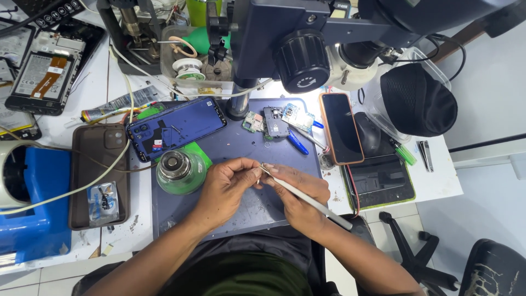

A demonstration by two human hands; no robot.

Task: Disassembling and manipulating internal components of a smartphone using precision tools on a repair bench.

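- Spreading white beneath everything, cluttered on all sides of the hands: tabletop (438,175).
- Looming dark directly beyond both hands, big round knob facing the camera: microscope (307,49).
- Lying grey-blue right under the hands, speckled with small debris: work mat (241,208).
- Sitting at the far left of the left hand, at the tabletop's edge: blue box (38,219).
- Resting left of the left hand, brown, camera cutout up, a small clear packet lying on it: phone case (93,164).
- Lying beyond the left hand, tilted, inside facing up: blue phone back cover (181,129).
- Lying beyond the right hand, screen dark, orange-rimmed: phone (341,127).
- Standing just beside the left hand, toward the blue cover: round green glass jar with a metal cap (178,171).
- Lying beyond both hands, under the microscope: small green circuit boards (274,120).
- Meeting over the middle of the mat, fingertips close together: left hand (224,189) and right hand (298,200).
- Pinching something tiny between thumb and forefinger, too small for naming: left hand.
- Gripping a slim white tool: right hand.
- Running slantwise from the right wrist up to the left fingertips, metal tip touching the pinched spot: slim white tool (307,198).
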